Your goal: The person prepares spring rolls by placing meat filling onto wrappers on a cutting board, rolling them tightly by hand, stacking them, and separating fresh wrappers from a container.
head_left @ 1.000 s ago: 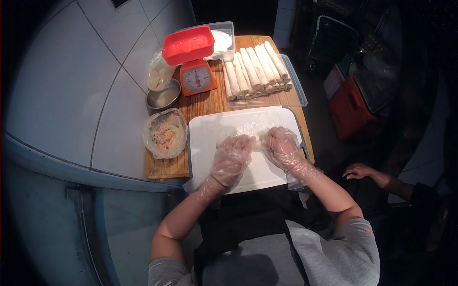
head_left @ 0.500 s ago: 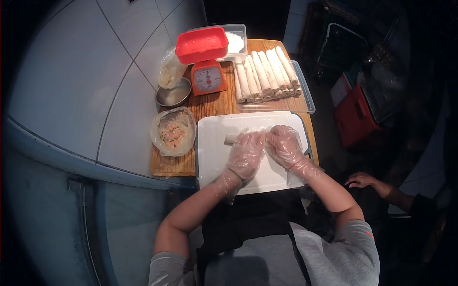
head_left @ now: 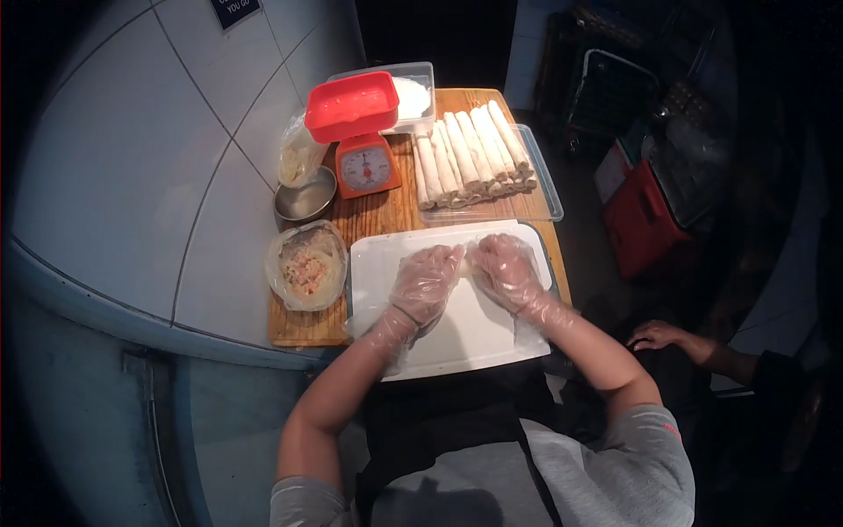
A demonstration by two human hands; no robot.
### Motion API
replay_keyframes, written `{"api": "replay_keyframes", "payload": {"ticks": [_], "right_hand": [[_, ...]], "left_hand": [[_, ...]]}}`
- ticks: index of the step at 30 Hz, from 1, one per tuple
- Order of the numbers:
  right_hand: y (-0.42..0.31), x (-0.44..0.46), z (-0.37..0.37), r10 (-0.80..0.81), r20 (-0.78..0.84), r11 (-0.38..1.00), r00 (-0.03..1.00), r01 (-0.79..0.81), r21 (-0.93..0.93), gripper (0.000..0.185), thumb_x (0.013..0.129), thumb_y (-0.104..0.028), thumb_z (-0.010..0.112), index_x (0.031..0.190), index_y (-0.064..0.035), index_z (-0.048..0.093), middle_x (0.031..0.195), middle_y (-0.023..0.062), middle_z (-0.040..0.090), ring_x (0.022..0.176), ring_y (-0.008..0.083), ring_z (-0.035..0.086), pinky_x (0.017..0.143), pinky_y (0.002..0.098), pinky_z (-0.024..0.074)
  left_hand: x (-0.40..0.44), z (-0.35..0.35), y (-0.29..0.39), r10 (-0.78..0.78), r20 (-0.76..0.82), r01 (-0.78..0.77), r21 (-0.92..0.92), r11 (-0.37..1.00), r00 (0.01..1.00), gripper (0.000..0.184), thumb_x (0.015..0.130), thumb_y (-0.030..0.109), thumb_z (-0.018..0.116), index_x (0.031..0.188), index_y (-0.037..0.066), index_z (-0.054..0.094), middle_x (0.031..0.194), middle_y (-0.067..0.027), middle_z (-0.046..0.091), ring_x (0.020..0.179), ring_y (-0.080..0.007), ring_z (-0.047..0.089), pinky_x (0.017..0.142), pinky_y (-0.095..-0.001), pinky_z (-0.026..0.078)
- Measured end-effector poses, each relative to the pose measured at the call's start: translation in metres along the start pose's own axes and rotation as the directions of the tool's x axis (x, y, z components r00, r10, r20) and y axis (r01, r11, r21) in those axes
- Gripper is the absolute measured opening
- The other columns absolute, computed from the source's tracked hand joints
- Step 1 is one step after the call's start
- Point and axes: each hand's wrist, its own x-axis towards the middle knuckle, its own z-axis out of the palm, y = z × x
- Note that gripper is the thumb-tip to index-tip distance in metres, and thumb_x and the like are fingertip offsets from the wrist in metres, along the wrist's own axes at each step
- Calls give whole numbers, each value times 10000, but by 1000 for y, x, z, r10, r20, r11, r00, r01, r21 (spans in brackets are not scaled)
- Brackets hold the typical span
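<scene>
My left hand [head_left: 427, 283], in a clear plastic glove, is closed with its fingers curled over the white cutting board [head_left: 461, 342]. Close beside it, my right hand [head_left: 507, 272], gloved the same way, is closed too. Both hands grip a pale spring roll [head_left: 466, 267] lying across the board. Only a little of it shows between the fingers; my hands cover the rest. Left of the board, a plastic-lined bowl holds a pinkish chopped filling [head_left: 304, 270]. Beyond the board, finished spring rolls [head_left: 474, 145] lie stacked on a clear plastic lid [head_left: 550, 198].
An orange kitchen scale [head_left: 365, 167] with a red pan [head_left: 353, 104] stands at the back, before a clear tub of white powder [head_left: 410, 97]. A metal bowl [head_left: 306, 198] and a plastic bag [head_left: 299, 154] sit by the tiled wall. Another person's hand [head_left: 655, 335] rests at right.
The view has tilted, so the table sits lower and slightly left. My left hand has shifted outward, and the roll's left end, visible before, is now covered.
</scene>
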Motion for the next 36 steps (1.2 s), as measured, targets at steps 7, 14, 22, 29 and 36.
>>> {"api": "replay_keyframes", "payload": {"ticks": [7,14,22,29,36], "right_hand": [[26,-5,6,48,186,997,981,-59,56,123,830,-136,708,919,-51,698,858,138,636,835,346,624,754,464,498],[49,8,-2,80,138,995,987,-88,49,214,852,-156,717,1046,-69,701,893,132,646,891,332,628,804,431,506],[54,-26,-16,188,141,969,972,-207,136,334,845,-158,732,1173,-108,691,940,124,653,948,324,624,843,425,505],[52,5,-19,284,331,959,900,-269,-93,387,896,-193,672,1267,-95,623,958,144,644,962,343,626,828,456,499],[57,-10,5,63,301,993,952,-29,-117,434,939,-183,608,1358,-88,551,1279,171,609,1139,361,598,977,462,462]], "left_hand": [[8,4,12,64,-185,-41,126,991,981,581,860,175,647,1391,-6,499,1212,-176,579,1111,-354,572,1004,-444,452],[26,2,-11,-31,29,31,-3,1000,999,592,844,174,676,1379,-14,508,1187,-161,595,1093,-332,588,964,-451,474],[27,-8,-22,-66,-40,69,100,993,997,820,817,334,736,1492,25,387,1331,-176,556,1251,-369,505,1112,-507,333],[-5,-25,-61,-229,60,230,-19,973,972,760,871,363,692,1511,94,384,1461,-161,475,1381,-378,403,1182,-538,238],[1,-12,-70,-229,150,231,6,973,962,605,938,213,614,1509,184,417,1546,-65,433,1484,-358,295,1198,-575,186]]}}
